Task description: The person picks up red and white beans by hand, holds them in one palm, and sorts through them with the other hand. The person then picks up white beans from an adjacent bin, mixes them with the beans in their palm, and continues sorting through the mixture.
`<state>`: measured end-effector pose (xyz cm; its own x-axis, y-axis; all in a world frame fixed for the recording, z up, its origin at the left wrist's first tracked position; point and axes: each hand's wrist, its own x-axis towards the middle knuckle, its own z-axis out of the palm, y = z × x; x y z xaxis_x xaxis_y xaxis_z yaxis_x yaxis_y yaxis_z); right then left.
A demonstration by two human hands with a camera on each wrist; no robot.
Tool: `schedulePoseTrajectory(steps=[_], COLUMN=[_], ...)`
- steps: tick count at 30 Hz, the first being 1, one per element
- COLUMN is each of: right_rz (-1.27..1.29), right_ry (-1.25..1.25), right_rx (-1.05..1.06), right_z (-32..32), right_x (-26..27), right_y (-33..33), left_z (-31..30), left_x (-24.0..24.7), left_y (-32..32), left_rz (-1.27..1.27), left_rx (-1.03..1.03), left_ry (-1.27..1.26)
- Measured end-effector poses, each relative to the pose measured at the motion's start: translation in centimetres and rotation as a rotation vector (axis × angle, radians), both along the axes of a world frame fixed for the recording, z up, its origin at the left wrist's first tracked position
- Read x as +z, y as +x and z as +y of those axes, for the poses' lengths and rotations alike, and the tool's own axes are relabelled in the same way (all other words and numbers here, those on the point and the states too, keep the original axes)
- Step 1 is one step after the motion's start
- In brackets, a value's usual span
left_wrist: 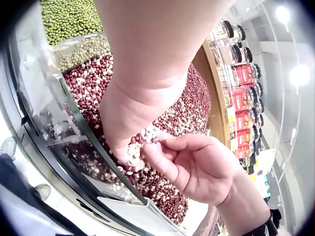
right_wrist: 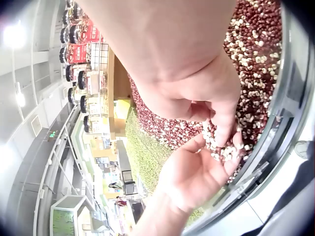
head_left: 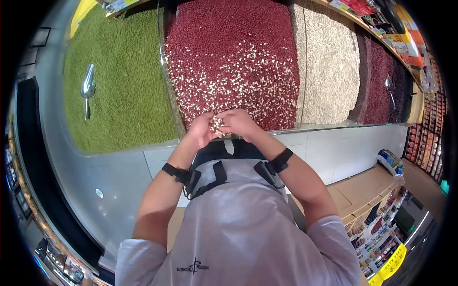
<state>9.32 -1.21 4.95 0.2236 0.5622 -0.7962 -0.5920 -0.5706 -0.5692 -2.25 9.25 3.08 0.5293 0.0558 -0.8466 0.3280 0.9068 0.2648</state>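
Observation:
Palm up and cupped, my left hand (head_left: pixel 202 129) holds a small heap of white grains (right_wrist: pixel 224 147) with some red beans among them. My right hand (head_left: pixel 241 124) faces it from the other side, thumb and forefinger apart at the heap. In the right wrist view one of its fingers (right_wrist: pixel 225 123) reaches down onto the grains. Both hands are close over the front of a bin of small red beans (head_left: pixel 229 28), whose nearer part is strewn with white grains (head_left: pixel 238 76). The left wrist view shows the right palm with its other fingers bent.
Green beans (head_left: pixel 119 71) with a metal scoop (head_left: pixel 88 86) lie to the left. Pale grains (head_left: pixel 331 66) fill the bin to the right; farther right is another scoop (head_left: pixel 389 86). A clear front wall (left_wrist: pixel 91 130) edges the bins. Jars (left_wrist: pixel 243 103) stand on a shelf behind.

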Motion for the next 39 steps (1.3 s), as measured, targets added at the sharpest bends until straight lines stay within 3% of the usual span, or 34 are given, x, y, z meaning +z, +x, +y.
schedulePoseTrajectory(steps=[1,2,3,5,6,9,19,25,31,39], right_rz=[-0.009,-0.137,-0.144,-0.430,-0.692,-0.838,-0.953,-0.871,-0.846,-0.903], right_ry=[0.069,0.146,0.149,0.156,0.278,0.317,0.238,0.141,0.175,0.294], right_rx=[-0.065,0.101,0.099,0.388,0.374,0.368,0.287,0.178,0.125,0.123], right_z=[0.1,-0.1,0.2,0.9,0.6,0.9,-1.1,-1.8,-1.8,-3.5], right_x=[0.3,-1.1,-0.3,2.7,3.5,6.4,9.3,9.8,11.0,13.0], right_y=[0.2,0.7,1.1,1.9,1.8,2.7,4.3,3.7,2.8,5.3], left_z=[0.0,0.1,0.3,0.7,0.8,1.5,5.1,6.4,7.1,5.7], left_x=[-0.1,-0.4,-0.9,-1.4,-0.3,2.3,5.6,5.8,7.4,8.7], left_y=[0.2,0.3,0.4,0.8,1.5,2.5,2.3,1.8,2.3,4.9], left_rz=[-0.003,-0.027,-0.052,-0.151,-0.108,-0.079,-0.179,-0.252,-0.335,-0.244], left_rx=[-0.001,0.073,0.146,0.164,0.221,0.297,0.180,0.164,0.141,0.149], left_ry=[0.004,-0.038,-0.082,-0.098,-0.062,0.019,0.137,0.111,-0.030,0.109])
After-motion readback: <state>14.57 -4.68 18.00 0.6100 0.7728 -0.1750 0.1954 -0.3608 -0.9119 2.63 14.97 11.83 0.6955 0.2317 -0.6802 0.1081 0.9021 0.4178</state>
